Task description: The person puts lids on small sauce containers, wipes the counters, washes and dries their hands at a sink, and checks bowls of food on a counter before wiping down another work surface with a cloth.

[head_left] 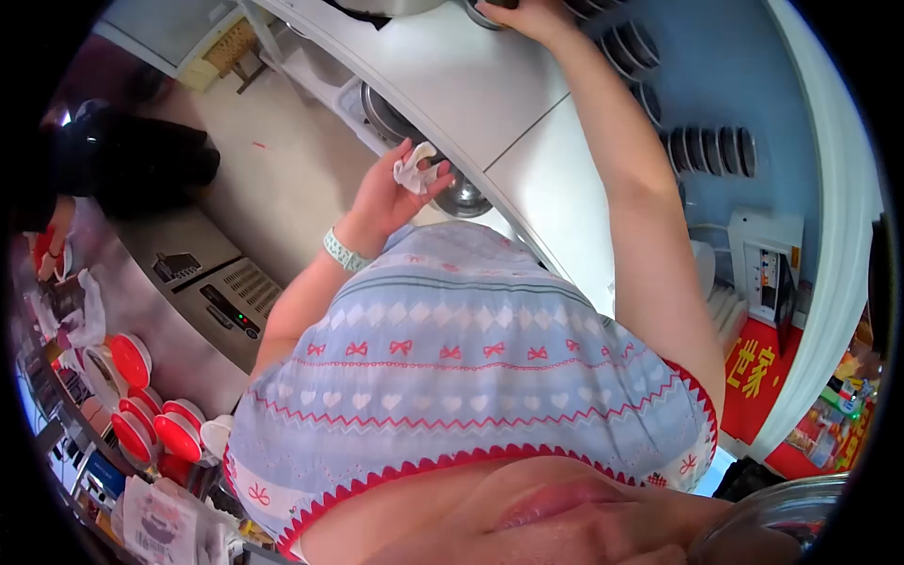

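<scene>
A crumpled white tissue [414, 171] is held in my left hand [381, 193], its fingers curled around it, in front of the counter's edge. My right hand [535, 19] stretches over the white counter [471, 89] to the top edge of the view. Its fingers close on the side of a round, dark metal container [485, 15], which is partly cut off by the frame. Beside that container is the base of a larger pale round vessel [414, 5], also cut off.
Metal bowls [466, 196] sit on a shelf below the counter. Round dark tins [711, 151] line the blue wall side, near a white box device [767, 264]. On the left are red bowls [179, 428], a metal appliance [231, 301] and another person in dark clothing [132, 160].
</scene>
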The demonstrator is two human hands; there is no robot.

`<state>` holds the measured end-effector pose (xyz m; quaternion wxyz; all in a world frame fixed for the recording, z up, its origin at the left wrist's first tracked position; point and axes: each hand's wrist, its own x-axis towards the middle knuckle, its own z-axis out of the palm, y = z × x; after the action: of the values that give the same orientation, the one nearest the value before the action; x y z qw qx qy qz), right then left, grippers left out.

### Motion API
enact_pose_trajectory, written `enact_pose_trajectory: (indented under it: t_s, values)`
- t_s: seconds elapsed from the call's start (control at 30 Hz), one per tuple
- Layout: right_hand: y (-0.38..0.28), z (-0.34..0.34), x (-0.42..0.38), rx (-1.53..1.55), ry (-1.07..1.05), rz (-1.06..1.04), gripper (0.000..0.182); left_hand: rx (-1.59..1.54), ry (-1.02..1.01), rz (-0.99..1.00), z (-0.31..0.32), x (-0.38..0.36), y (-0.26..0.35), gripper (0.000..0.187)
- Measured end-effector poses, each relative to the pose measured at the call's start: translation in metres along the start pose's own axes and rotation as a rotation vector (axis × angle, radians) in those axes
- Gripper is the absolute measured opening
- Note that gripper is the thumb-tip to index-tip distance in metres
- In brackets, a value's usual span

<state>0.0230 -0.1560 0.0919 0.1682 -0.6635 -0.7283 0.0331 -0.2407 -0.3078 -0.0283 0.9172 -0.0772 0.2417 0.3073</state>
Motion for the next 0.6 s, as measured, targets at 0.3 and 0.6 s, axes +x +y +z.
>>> enact_pose_trajectory:
  t_s: [0.3,0.6]
  values:
    - [0.096,0.049,-0.009,0.183,0.176,-0.014,0.053,-0.126,-0.12,-0.014,-0.023,0.015,-0.013,0.018]
    - [-0.07,0.017,-0.243,0.412,0.25,-0.019,0.032,0.349,-0.239,0.025,0.077,0.027,-0.072,0.045]
